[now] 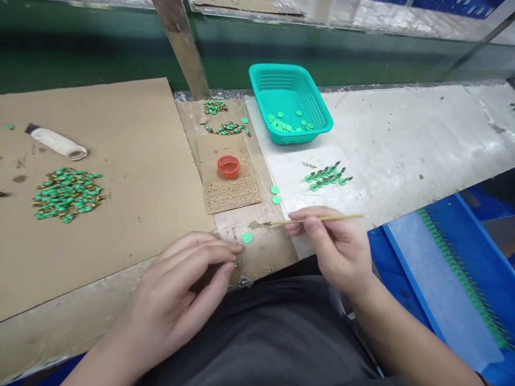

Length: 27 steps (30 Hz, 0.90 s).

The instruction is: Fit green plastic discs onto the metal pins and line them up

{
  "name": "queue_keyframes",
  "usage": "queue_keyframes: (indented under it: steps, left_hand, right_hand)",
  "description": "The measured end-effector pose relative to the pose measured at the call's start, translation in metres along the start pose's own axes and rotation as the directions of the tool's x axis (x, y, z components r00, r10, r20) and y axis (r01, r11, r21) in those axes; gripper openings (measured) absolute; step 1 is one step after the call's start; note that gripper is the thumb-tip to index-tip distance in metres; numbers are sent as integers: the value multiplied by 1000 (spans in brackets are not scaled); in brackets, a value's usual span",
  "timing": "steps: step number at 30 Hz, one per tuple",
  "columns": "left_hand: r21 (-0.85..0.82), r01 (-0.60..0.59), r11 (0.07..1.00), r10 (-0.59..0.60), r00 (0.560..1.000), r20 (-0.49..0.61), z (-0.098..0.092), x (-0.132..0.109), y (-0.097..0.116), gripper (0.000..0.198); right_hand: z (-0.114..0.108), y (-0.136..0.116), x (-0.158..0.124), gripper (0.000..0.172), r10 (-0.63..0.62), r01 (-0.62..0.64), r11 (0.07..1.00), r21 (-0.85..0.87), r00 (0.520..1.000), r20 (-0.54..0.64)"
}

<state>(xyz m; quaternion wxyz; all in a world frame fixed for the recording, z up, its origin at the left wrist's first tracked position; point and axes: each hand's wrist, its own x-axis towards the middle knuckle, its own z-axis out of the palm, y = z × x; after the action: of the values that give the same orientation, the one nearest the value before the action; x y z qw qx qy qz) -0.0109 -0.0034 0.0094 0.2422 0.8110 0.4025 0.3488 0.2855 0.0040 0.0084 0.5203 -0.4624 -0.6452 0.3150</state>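
Observation:
My right hand (336, 244) grips a thin wooden brush (317, 219) whose tip points left, near a small green disc (247, 237) lying on the cardboard strip. My left hand (189, 279) rests at the bench's front edge with its fingertips pinched on a tiny green part, mostly hidden. Two more green discs (276, 194) lie beside a small red pot (228, 166) of liquid that stands on a stained cardboard square.
A teal basket (309, 91) holding green discs stands at the back. Finished green parts (328, 176) lie on the white bench. A pile of green-and-brass parts (66, 193) and a white tube (56, 142) sit on the left cardboard. A blue tray (438, 289) with a green row is at right.

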Motion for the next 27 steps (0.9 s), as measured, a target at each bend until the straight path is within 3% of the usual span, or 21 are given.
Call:
queue_keyframes:
  steps: [3, 9, 12, 27]
  left_hand:
    - [-18, 13, 1000, -13, 1000, -5, 0, -1, -2, 21]
    - [-19, 26, 999, -26, 1000, 4, 0, -2, -6, 20]
    - [-23, 26, 999, -26, 1000, 12, 1, -4, -6, 20]
    - [-44, 65, 997, -65, 998, 6, 2, -11, -8, 23]
  right_hand:
    - [3, 1, -9, 20, -5, 4, 999, -52, 1000, -30]
    - [9, 4, -5, 29, -241, 247, 938, -243, 969, 52]
    - [11, 6, -6, 32, -293, 307, 908, -284, 952, 92]
    - [11, 8, -12, 38, -241, 270, 911, -312, 962, 129]
